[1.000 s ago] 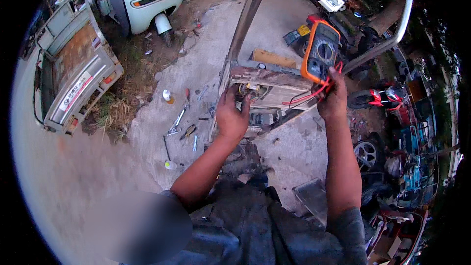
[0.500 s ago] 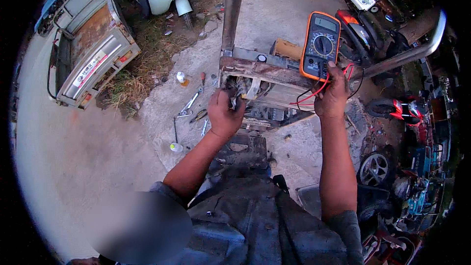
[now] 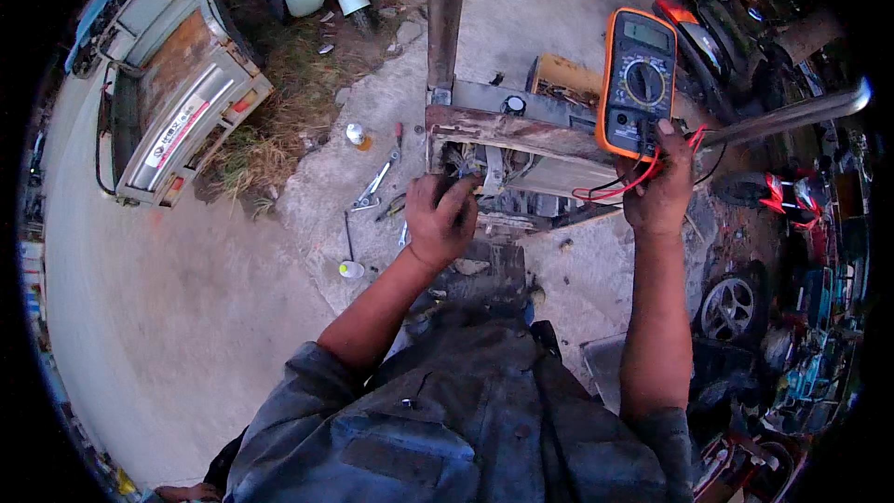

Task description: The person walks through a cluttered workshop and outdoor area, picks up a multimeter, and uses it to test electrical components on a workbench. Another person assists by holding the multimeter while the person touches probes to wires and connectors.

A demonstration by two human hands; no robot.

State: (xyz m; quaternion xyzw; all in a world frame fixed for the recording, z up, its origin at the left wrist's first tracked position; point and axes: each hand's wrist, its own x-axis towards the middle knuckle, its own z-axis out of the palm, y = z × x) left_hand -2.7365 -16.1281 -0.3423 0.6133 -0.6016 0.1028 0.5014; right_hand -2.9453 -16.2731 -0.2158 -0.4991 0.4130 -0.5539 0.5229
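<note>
Orange rims the boxy multimeter (image 3: 638,84) clamped in your extended right hand (image 3: 659,194); your left hand (image 3: 440,224) curls at the scuffed frame (image 3: 531,133), hold unclear.

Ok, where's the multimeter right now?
In the head view, the multimeter is above and right of centre, in the right hand, just right of the brown box.
</note>
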